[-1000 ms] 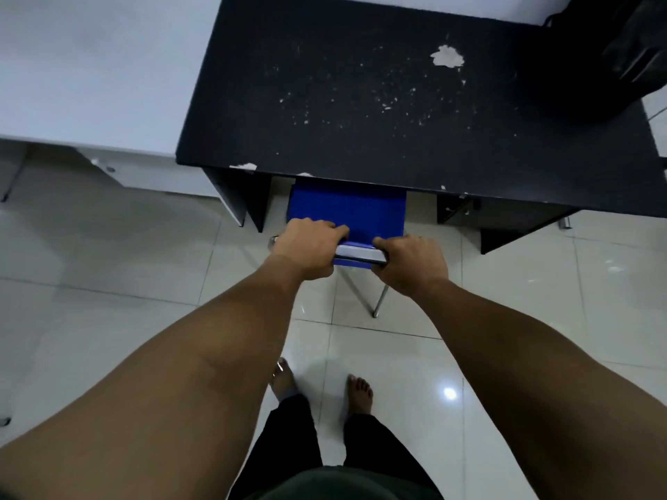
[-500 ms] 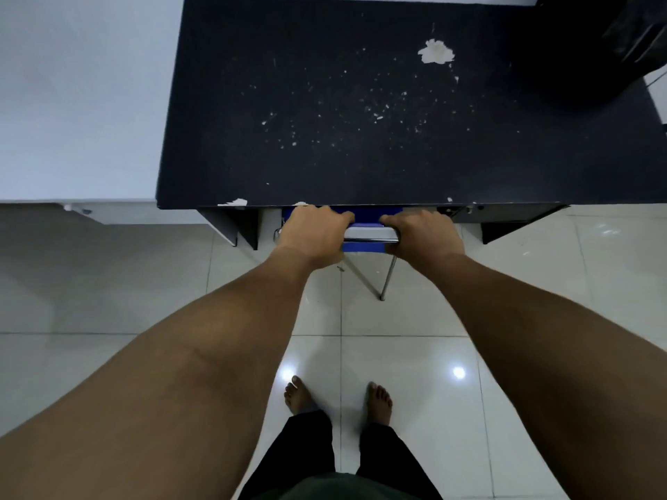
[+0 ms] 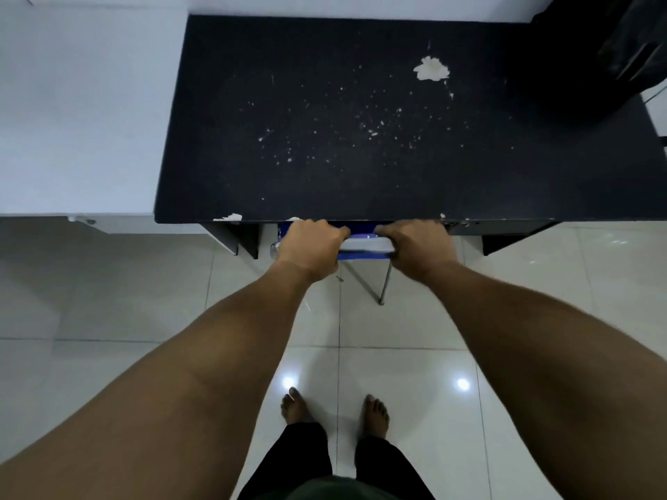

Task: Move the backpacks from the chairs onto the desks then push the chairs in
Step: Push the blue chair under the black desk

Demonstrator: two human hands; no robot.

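Both hands were closed around the top rail of the blue chair (image 3: 364,255), left hand (image 3: 310,247) on the left end, right hand (image 3: 418,247) on the right end, knuckles right at the front edge of the black surface (image 3: 361,157). The chair sat almost wholly under that surface; only the pale top rail, a strip of blue back and one thin metal leg (image 3: 385,283) showed on the tiled floor (image 3: 144,301). The seat was hidden.

A black backpack (image 3: 620,55) lay on the surface at its far right corner, partly cut off by the frame edge. A white surface (image 3: 79,110) adjoined on the left, bare in view.

Handling, as a judgement: the chair looked light, a thin tube frame with a plastic shell, stiff, so it likely slid easily on glossy tile. The legs could skate or chatter, and the frame could bang the desk's underside panels. The top rail was the sensible hold, with two hands spread for a straight push and no twist. Fingers were close to the surface edge, so there was a pinch risk if the chair was pushed further. The chair looked about fully in, and this step seemed near done. The backpack looked soft and floppy, best taken by its top handle or straps; its weight could not be told.
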